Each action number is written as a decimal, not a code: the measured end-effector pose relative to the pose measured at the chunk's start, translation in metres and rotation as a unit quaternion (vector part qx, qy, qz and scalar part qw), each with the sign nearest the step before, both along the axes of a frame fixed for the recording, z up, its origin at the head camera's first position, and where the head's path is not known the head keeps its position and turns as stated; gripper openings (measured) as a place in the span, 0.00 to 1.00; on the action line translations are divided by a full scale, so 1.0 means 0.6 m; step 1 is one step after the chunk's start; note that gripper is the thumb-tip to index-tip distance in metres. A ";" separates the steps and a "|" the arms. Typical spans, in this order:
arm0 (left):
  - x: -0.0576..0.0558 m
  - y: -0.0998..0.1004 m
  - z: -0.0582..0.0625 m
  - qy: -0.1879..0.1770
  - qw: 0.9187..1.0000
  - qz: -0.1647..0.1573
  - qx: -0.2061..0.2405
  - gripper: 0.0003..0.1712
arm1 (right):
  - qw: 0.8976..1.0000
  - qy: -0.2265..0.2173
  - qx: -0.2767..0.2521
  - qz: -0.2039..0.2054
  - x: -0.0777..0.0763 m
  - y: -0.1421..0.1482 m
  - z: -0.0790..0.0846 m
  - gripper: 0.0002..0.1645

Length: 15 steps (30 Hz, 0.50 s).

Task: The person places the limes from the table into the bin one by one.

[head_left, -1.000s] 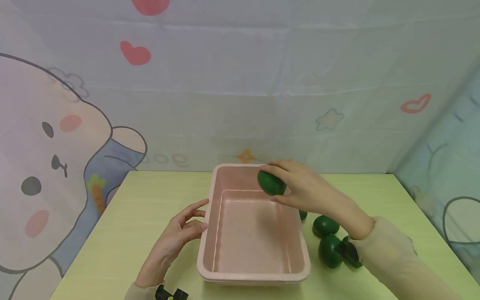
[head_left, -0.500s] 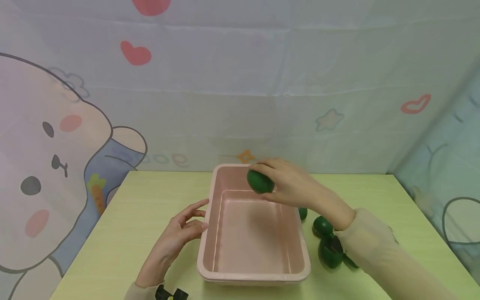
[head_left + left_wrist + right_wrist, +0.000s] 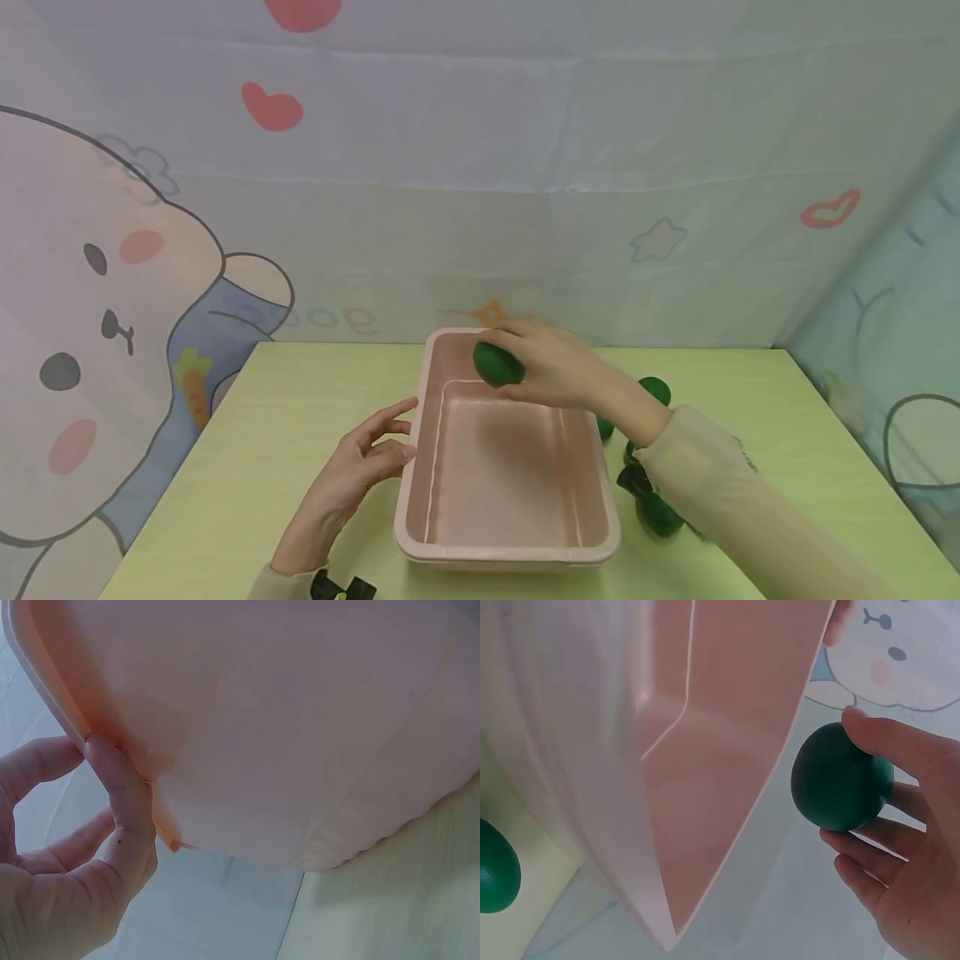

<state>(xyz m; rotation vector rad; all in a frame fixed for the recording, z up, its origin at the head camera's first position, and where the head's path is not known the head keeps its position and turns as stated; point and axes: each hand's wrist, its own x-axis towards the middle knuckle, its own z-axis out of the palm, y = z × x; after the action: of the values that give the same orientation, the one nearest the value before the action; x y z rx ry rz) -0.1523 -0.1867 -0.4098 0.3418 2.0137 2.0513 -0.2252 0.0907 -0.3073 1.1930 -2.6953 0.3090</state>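
Note:
A smooth, dark green egg-shaped fruit [image 3: 498, 364] is in my right hand [image 3: 551, 363], over the far end of the pink basin [image 3: 507, 553]. In the right wrist view, the thumb and fingers curve around this green fruit [image 3: 842, 777], above the basin's rim. My left hand [image 3: 352, 467] is at the basin's left side. Its bent thumb and fingertips [image 3: 120, 776] grip the rim in the left wrist view. No fruit shows on the basin's floor.
Several more green fruits [image 3: 660, 514] lie on the pale yellow table [image 3: 322, 375] right of the basin, partly hidden by my right sleeve [image 3: 705, 467]. A printed cloth [image 3: 480, 167] hangs behind the table.
My right hand has carried the green fruit leftward over the far end of the basin. Its sleeve uncovers one fruit behind and hides others in front. The left hand stays put.

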 end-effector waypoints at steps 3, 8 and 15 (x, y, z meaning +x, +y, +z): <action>0.000 0.000 0.000 0.000 1.000 0.002 -0.001 0.36 | 1.000 0.003 0.005 0.005 -0.003 -0.008 -0.003 0.37; -0.001 0.001 0.000 -0.002 1.000 0.003 -0.004 0.36 | 1.000 -0.002 0.012 0.002 -0.004 -0.019 -0.005 0.38; -0.001 0.001 0.001 -0.006 1.000 0.003 -0.003 0.36 | 1.000 -0.016 0.020 -0.008 -0.005 -0.030 -0.008 0.42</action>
<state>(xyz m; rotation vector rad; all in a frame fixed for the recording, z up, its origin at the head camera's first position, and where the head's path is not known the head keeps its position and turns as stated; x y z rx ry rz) -0.1530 -0.1864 -0.4092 0.3202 2.0159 2.0459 -0.2282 0.0730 -0.3120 1.1860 -2.7497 0.2760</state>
